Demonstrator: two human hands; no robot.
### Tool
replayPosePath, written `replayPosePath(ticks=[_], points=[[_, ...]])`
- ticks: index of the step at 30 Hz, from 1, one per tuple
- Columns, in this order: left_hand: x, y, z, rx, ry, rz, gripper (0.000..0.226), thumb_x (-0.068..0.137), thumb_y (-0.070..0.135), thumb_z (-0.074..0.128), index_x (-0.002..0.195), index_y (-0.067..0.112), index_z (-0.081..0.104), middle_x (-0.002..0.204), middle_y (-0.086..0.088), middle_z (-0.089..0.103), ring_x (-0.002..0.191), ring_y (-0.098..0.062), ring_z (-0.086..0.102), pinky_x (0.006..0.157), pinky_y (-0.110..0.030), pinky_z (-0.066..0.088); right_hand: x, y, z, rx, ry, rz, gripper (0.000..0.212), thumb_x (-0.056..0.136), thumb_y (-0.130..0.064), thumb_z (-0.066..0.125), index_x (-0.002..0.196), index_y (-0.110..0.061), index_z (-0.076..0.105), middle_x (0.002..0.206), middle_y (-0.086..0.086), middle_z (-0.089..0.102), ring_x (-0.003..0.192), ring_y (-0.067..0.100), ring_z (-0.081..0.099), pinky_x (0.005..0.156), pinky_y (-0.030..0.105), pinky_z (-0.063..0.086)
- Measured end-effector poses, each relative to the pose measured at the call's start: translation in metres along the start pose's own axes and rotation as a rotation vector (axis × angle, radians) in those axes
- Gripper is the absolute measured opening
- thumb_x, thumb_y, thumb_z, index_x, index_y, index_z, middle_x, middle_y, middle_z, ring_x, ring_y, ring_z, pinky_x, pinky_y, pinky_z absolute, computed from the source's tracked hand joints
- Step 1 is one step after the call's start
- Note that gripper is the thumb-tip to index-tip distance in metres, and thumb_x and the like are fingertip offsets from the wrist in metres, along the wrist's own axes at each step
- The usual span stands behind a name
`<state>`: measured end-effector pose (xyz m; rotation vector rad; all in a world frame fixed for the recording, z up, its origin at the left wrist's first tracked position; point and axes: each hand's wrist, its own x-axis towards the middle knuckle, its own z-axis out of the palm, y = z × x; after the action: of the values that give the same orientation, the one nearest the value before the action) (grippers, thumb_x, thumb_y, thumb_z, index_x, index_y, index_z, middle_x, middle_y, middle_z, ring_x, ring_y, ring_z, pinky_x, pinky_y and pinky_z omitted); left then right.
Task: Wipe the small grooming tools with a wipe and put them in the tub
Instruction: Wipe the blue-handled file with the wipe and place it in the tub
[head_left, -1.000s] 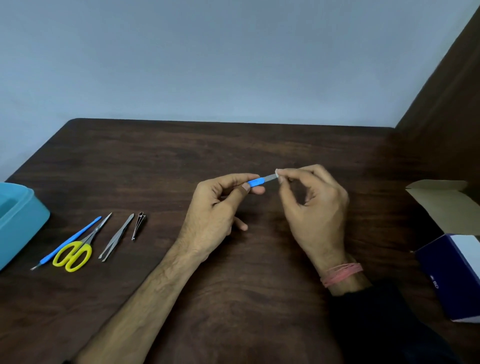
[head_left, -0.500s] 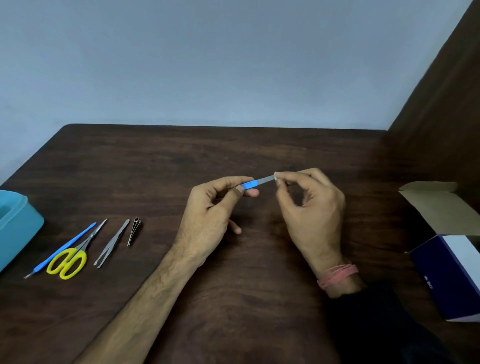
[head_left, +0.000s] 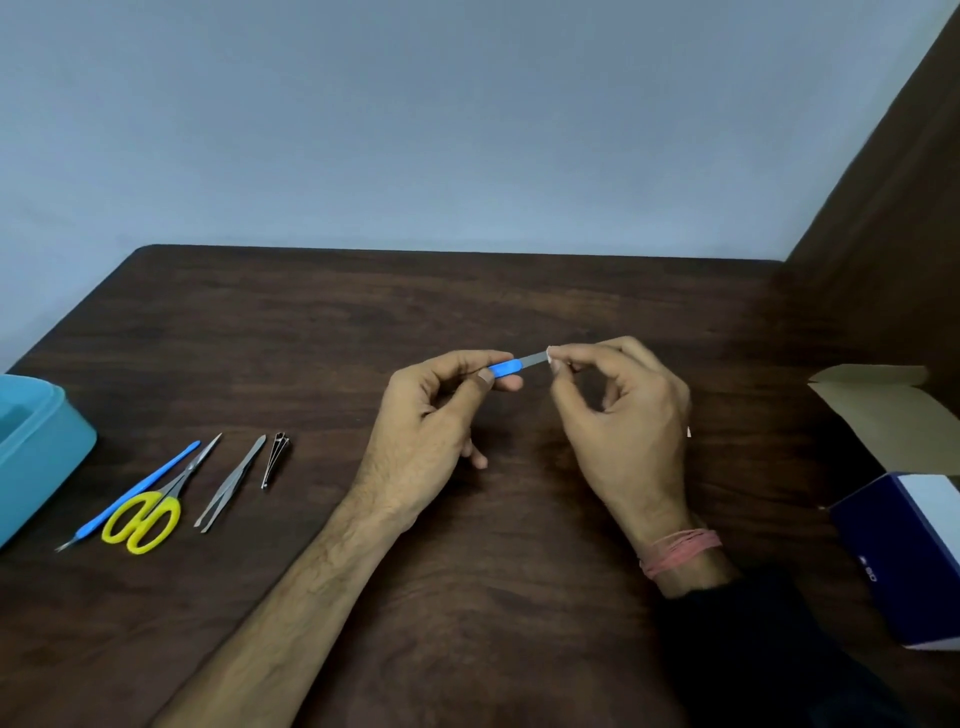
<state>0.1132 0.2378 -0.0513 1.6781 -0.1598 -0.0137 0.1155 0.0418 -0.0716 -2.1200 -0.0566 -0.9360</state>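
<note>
Pinched between thumb and forefinger, the blue-handled nail file (head_left: 517, 364) was held at its plastic handle by the left hand (head_left: 431, 415), while the right hand (head_left: 618, 410) closed its fingertips (head_left: 555, 358) on the metal tip through a small scrap of white wipe (head_left: 549, 355) (barely visible, mostly hidden by the fingers). Both hands hovered above the dark wooden table (head_left: 467, 301), the file nearly level between them. It looked light, thin and stiff, its flat grey blade likely rough to the touch, so the smooth rounded handle seemed the safer place to hold. Well to the left of the grip lay the rest: a slim nail clipper (head_left: 275, 460), steel tweezers (head_left: 231, 483), yellow-handled scissors (head_left: 150, 512) and a blue cuticle pusher (head_left: 135, 491), all slender and probably slippery on bare metal. Farther left stood the teal plastic tub (head_left: 47, 457), smooth-walled. Far right sat an open cardboard box (head_left: 904, 519).
</note>
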Motion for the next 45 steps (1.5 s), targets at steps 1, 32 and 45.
replayPosePath(ticks=[1,32,45], points=[[0.0003,-0.0004,0.0000,0.003,-0.004,0.001,0.025,0.114,0.015,0.060,0.126,0.023,0.080,0.113,0.006,0.085,0.046,-0.006,0.050,0.058,-0.037,0.060,0.0002,0.0007,-0.0001,-0.010,0.009,0.011,0.015,0.093,-0.011,0.084,0.104,-0.020,0.087,0.092,-0.012,0.072,0.067,-0.011,0.053,0.070,0.007,0.037],[0.0020,-0.0049,-0.0004,0.007,-0.015,0.012,0.026,0.115,0.014,0.059,0.127,0.022,0.080,0.112,0.005,0.084,0.050,-0.008,0.051,0.055,-0.035,0.059,-0.0009,-0.0007,0.0020,0.001,-0.066,-0.081,0.015,0.092,-0.012,0.085,0.103,-0.023,0.086,0.094,-0.013,0.074,0.070,0.003,0.051,0.066,0.023,0.046],[0.0024,-0.0049,-0.0009,0.025,-0.010,0.014,0.025,0.115,0.015,0.060,0.126,0.023,0.080,0.112,0.007,0.085,0.050,-0.007,0.051,0.054,-0.033,0.059,-0.0012,0.0010,0.0043,-0.004,-0.042,-0.044,0.013,0.092,-0.012,0.084,0.101,-0.020,0.086,0.093,-0.013,0.075,0.065,-0.009,0.052,0.068,0.010,0.037]])
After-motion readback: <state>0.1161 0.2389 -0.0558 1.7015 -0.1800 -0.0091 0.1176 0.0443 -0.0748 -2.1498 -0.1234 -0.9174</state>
